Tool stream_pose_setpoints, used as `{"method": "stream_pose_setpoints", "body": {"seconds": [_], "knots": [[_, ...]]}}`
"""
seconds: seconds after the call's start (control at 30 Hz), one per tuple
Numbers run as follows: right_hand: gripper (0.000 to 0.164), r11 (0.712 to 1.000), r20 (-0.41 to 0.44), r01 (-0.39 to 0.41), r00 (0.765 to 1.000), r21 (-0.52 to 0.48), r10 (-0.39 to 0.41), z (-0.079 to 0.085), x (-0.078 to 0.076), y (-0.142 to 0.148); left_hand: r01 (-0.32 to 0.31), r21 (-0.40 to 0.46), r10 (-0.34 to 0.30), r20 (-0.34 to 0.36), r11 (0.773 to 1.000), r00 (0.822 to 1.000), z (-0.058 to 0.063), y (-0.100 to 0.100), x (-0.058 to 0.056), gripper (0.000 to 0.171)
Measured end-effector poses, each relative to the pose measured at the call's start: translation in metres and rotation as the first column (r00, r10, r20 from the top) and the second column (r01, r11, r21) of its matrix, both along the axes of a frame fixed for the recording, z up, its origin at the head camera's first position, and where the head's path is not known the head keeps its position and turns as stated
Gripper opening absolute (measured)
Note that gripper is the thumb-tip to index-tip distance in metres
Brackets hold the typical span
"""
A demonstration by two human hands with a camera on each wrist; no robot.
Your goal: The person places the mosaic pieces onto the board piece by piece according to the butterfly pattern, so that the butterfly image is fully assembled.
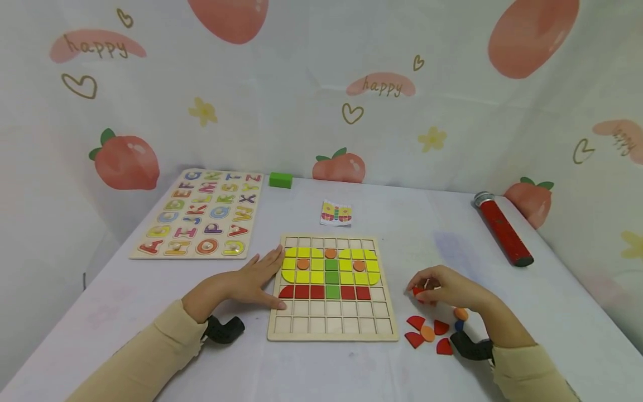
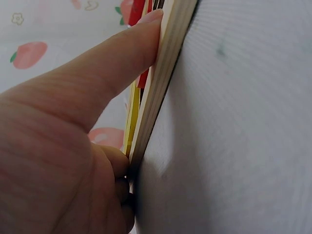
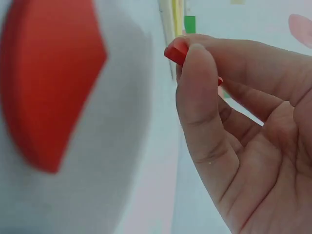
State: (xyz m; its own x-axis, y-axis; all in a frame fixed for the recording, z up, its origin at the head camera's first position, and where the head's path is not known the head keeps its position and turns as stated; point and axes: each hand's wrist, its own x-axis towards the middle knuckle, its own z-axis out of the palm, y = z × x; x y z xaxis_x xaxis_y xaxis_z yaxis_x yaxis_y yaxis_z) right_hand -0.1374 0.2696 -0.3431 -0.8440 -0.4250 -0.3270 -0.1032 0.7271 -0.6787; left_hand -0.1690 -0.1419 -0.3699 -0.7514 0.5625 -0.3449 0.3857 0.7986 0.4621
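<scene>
A wooden grid board (image 1: 299, 325) lies in the middle of the table, with yellow, red, green and orange pieces in its upper rows. My left hand (image 1: 248, 283) rests along its left edge, fingers stretched out. In the left wrist view the thumb (image 2: 122, 61) presses against the board's side. Just right of the board, my right hand (image 1: 449, 289) pinches a small red piece (image 3: 175, 50) between thumb and forefinger, partly hidden by the fingertips. Below that hand lie several red quarter-round pieces (image 1: 414, 339), orange discs (image 1: 427, 334) and a blue piece (image 1: 459, 325).
Behind the board stands a small card (image 1: 336, 213) printed with a colourful butterfly pattern. An alphabet puzzle board (image 1: 188, 257) lies at the back left, beside a green block (image 1: 281, 180). A red microphone (image 1: 504, 231) lies at the back right, before the printed curtain.
</scene>
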Motion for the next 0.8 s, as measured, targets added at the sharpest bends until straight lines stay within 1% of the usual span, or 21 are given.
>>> {"method": "stream_pose_setpoints", "body": {"seconds": [0.13,0.2,0.3,0.37,0.53,0.67,0.8], "knots": [[0.017,1.0,-0.027,0.028,0.999,-0.011,-0.029,0.004,-0.005,-0.005,-0.003,0.003,0.003,0.0,1.0,1.0,0.0,0.0,0.001,0.117],[0.018,0.999,-0.042,0.031,0.999,-0.021,-0.032,0.005,-0.007,-0.008,-0.004,0.008,0.004,0.001,1.0,1.0,0.0,0.0,0.001,0.116],[0.018,0.999,-0.057,0.013,0.998,-0.047,-0.016,0.007,-0.011,-0.014,-0.005,0.007,0.005,0.005,1.0,1.0,0.0,0.002,0.002,0.116],[0.019,0.997,-0.051,0.005,0.999,-0.075,-0.009,0.008,-0.012,-0.019,-0.003,0.004,0.003,0.006,1.0,1.0,0.0,0.003,0.002,0.116],[0.017,0.995,-0.028,0.002,1.0,-0.102,-0.005,0.009,-0.018,-0.031,-0.001,-0.01,0.001,0.002,1.0,1.0,0.0,0.003,0.002,0.117],[0.02,0.996,-0.014,0.01,1.0,-0.093,-0.012,0.009,-0.024,-0.039,-0.004,-0.014,0.004,-0.006,1.0,1.0,-0.001,0.002,0.001,0.117],[0.022,0.997,-0.011,0.02,1.0,-0.071,-0.021,0.008,-0.026,-0.047,-0.005,-0.01,0.005,-0.017,1.0,1.0,-0.001,0.001,0.001,0.116]]}}
